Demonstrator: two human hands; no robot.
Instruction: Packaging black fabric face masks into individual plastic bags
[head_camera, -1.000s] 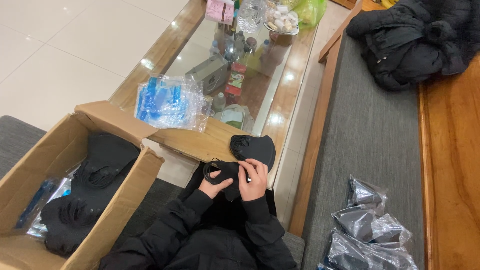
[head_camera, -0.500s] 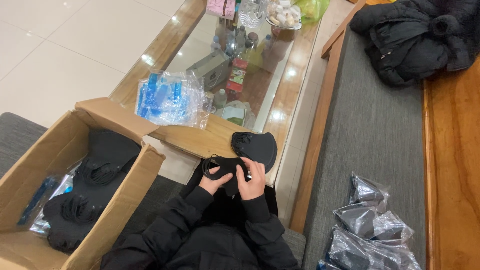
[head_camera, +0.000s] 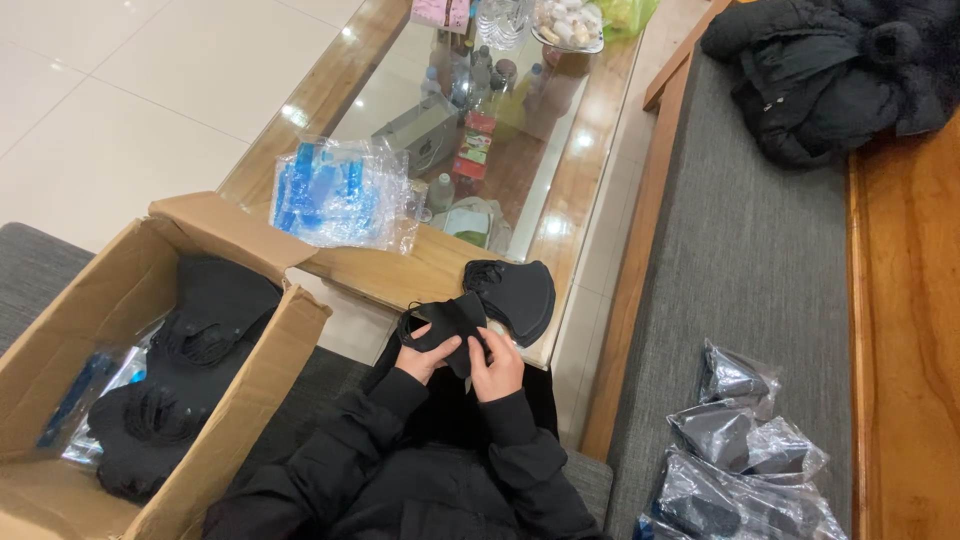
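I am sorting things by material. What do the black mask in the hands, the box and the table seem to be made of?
Black mask: seemingly soft matte fabric; it folds limply and shows no shine. Box: brown cardboard, dull, with creased flaps. Table: varnished wood frame with a glass top that reflects lights and lets items beneath show through.

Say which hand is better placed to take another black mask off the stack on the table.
Right. The right hand sits just below the stack of black masks at the table edge; the left hand is farther away, and both grip the folded mask.
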